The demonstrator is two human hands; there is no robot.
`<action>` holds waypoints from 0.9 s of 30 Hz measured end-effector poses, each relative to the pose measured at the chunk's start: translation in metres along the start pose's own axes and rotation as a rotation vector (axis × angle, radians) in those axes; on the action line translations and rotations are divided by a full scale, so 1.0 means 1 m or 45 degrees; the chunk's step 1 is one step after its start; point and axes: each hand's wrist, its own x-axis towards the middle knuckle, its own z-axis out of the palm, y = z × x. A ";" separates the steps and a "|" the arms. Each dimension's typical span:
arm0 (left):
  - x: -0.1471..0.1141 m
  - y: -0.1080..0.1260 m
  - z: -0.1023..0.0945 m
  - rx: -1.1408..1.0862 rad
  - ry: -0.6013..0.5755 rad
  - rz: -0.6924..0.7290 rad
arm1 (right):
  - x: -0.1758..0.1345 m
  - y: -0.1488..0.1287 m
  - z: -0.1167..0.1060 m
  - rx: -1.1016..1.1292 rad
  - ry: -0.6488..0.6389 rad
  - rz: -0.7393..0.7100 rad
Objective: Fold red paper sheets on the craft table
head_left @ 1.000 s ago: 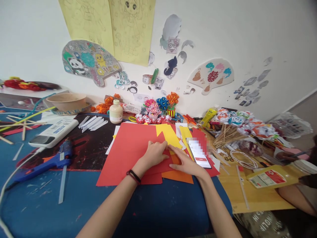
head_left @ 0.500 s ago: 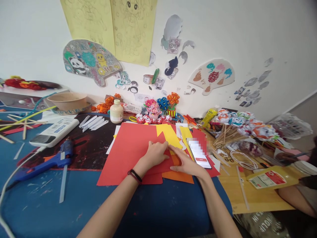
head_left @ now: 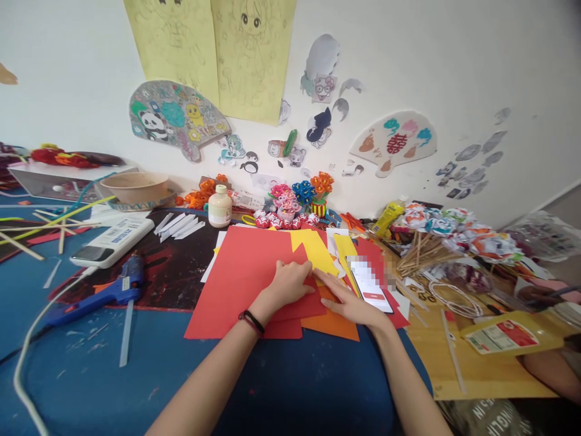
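Note:
My left hand (head_left: 287, 284), a dark band at its wrist, rests with curled fingers on a folded red sheet of paper (head_left: 290, 310), pinning it down. My right hand (head_left: 351, 303) lies at that sheet's right edge, fingers stretched out and thumb apart; its fingertips meet the left knuckles. Beneath is a larger red sheet (head_left: 227, 284). Yellow paper (head_left: 320, 251) and orange paper (head_left: 333, 324) stick out to the right. Beside the right hand lies a lit phone (head_left: 370, 281), part of its screen blurred.
A blue glue gun (head_left: 102, 297), a white power strip (head_left: 113, 242) with its cable and a cream bottle (head_left: 220, 206) stand left. Paper flowers on sticks (head_left: 417, 251) and a yellow-labelled jug (head_left: 503, 336) lie right, near another person's arm (head_left: 551, 369).
The whole view has shifted slightly, so the scene sits a little further right. Both hands keep nearly the same pose on the red paper.

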 end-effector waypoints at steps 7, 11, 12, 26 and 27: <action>0.000 -0.001 0.002 -0.023 0.011 0.003 | 0.002 -0.007 0.007 -0.084 0.066 0.049; -0.001 -0.002 0.003 -0.024 0.015 -0.003 | 0.003 -0.007 0.008 -0.084 0.079 0.018; -0.001 -0.001 0.003 -0.024 0.015 -0.004 | 0.003 -0.006 0.008 -0.083 0.083 0.013; -0.002 0.000 -0.001 -0.032 0.007 -0.002 | 0.004 -0.012 0.008 -0.068 0.082 0.043; -0.002 0.000 -0.001 -0.031 0.003 -0.006 | 0.004 -0.012 0.008 -0.065 0.078 0.048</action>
